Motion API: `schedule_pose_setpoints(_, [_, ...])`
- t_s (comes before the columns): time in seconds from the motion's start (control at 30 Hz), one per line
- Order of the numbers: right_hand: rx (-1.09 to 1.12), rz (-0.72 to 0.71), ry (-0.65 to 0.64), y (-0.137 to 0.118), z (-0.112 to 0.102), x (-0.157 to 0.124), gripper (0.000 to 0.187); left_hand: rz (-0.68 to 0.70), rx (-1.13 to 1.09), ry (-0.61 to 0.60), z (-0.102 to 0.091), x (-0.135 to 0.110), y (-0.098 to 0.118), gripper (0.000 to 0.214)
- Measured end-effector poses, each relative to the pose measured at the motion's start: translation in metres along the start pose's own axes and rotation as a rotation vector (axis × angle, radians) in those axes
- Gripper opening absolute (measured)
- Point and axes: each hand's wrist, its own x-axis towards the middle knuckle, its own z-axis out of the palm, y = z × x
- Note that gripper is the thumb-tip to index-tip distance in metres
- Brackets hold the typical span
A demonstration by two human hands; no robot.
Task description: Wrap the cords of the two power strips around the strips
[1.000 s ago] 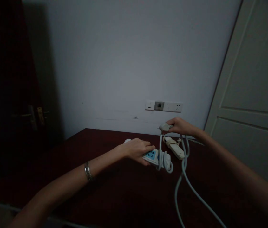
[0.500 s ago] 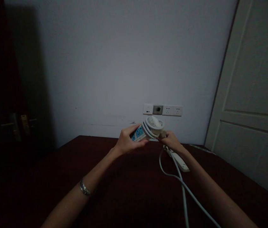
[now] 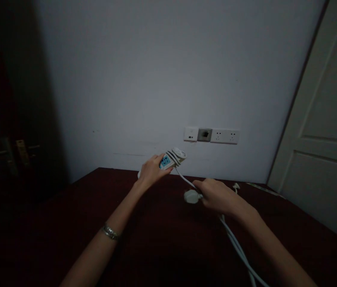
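My left hand point(image 3: 149, 170) is closed around a white power strip point(image 3: 168, 160) with blue sockets, held up above the dark red table point(image 3: 162, 247). A few turns of its white cord point(image 3: 179, 154) are wound round the strip's far end. My right hand point(image 3: 216, 196) grips the same cord lower down and to the right, with the white plug point(image 3: 191, 196) sticking out of its left side. The cord runs taut between the two hands, and a loose double length point(image 3: 240, 251) trails down toward me under the right forearm.
A row of wall sockets point(image 3: 211, 135) sits on the grey wall behind the table. A pale door point(image 3: 326, 131) stands at the right, a dark door with a handle point(image 3: 9, 153) at the left. A small white object point(image 3: 235, 185) lies behind my right hand.
My right hand has come down and toward me, away from the strip, drawing the cord out. My left hand with the strip shifted slightly left. The second strip on the table is no longer visible.
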Motion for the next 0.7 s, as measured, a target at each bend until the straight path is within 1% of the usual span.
schedule_pose_setpoints(0.07, [-0.085,0.024,-0.035,-0.003,-0.006,-0.001,0.026,0.01,0.088,-0.087,0.001,-0.001,0.0,0.057])
schedule_pose_setpoints(0.13, [-0.114,0.022,-0.053,-0.006,-0.01,-0.003,0.027,0.045,0.16,-0.179,0.001,-0.002,0.003,0.058])
schedule_pose_setpoints(0.23, [-0.058,0.002,-0.038,-0.004,-0.016,-0.007,0.029,0.169,0.196,-0.345,0.003,-0.006,0.011,0.056])
schedule_pose_setpoints(0.33, [0.1,0.003,-0.022,0.007,-0.022,-0.012,0.024,0.34,0.156,-0.515,0.005,-0.012,0.025,0.056])
schedule_pose_setpoints(0.4, [0.221,0.006,-0.022,0.018,-0.025,-0.015,0.018,0.429,0.144,-0.594,0.005,-0.017,0.038,0.055])
schedule_pose_setpoints(0.47, [0.34,-0.003,-0.044,0.029,-0.028,-0.017,0.015,0.494,0.141,-0.65,0.002,-0.023,0.053,0.053])
schedule_pose_setpoints(0.57, [0.545,-0.052,-0.122,0.042,-0.028,-0.018,0.015,0.582,0.08,-0.714,-0.007,-0.033,0.075,0.05])
schedule_pose_setpoints(0.63, [0.703,-0.092,-0.18,0.05,-0.026,-0.017,0.018,0.632,-0.021,-0.759,-0.016,-0.038,0.086,0.049])
schedule_pose_setpoints(0.7, [0.847,-0.107,-0.2,0.059,-0.023,-0.016,0.023,0.663,-0.161,-0.796,-0.024,-0.038,0.091,0.046])
